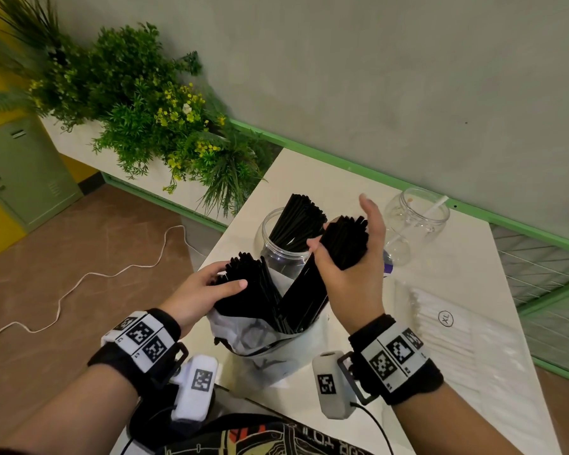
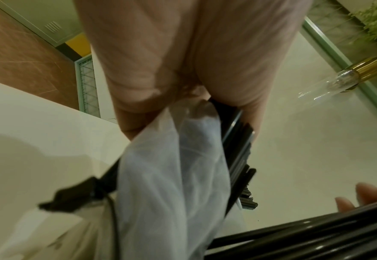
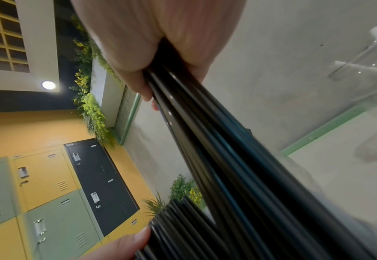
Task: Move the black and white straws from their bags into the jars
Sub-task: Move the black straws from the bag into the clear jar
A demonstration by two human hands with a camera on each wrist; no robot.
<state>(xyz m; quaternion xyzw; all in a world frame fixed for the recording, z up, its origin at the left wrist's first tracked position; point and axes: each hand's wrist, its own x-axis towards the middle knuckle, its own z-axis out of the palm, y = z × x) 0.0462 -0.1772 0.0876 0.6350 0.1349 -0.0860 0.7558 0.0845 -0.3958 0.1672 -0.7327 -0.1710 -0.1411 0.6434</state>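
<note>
A white plastic bag (image 1: 260,343) stands on the table in front of me with black straws sticking out. My right hand (image 1: 345,257) grips a thick bundle of black straws (image 1: 339,244) that still reaches down into the bag. My left hand (image 1: 207,287) holds the remaining black straws (image 1: 253,284) together with the bag's rim (image 2: 167,158). Behind the bag a clear jar (image 1: 283,254) has several black straws (image 1: 296,221) leaning in it. Further right stands a second clear jar (image 1: 418,215) with one white straw (image 1: 436,208). A pack of white straws (image 1: 447,326) lies flat at the right.
The white table (image 1: 473,267) runs along a grey wall with a green rail (image 1: 375,172). A planter with green plants (image 1: 151,113) sits at the left. A white cable (image 1: 79,284) trails over the brown floor. Lockers (image 3: 49,193) show in the right wrist view.
</note>
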